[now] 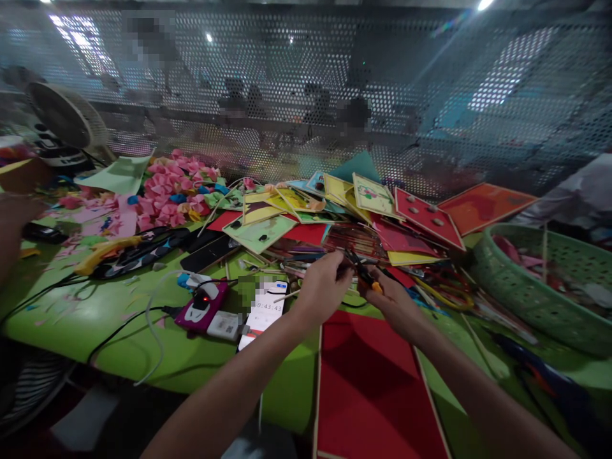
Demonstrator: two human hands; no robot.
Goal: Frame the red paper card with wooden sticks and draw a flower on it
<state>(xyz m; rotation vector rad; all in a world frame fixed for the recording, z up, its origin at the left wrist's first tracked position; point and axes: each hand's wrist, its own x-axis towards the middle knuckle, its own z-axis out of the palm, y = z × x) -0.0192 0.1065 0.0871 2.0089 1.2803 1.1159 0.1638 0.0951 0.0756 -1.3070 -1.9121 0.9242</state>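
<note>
My left hand [323, 282] and my right hand [393, 298] meet above the far end of a red framed card [368, 382] lying on the green table [86, 312]. The right hand's fingers are closed around a small tool with orange handles and dark tips, probably pliers or scissors [366, 275]. The left hand's fingers are pinched together against the tool's dark tips; what they pinch is too small to make out. Just behind the hands lies a heap of coloured framed cards [363, 217] and thin sticks.
A phone [264, 311] showing a timer and a purple device [203, 306] with cables lie left of my hands. Pink paper flowers [172, 188] are piled at the back left near a fan [67, 118]. A green basket [535, 287] stands right. Perforated screen behind.
</note>
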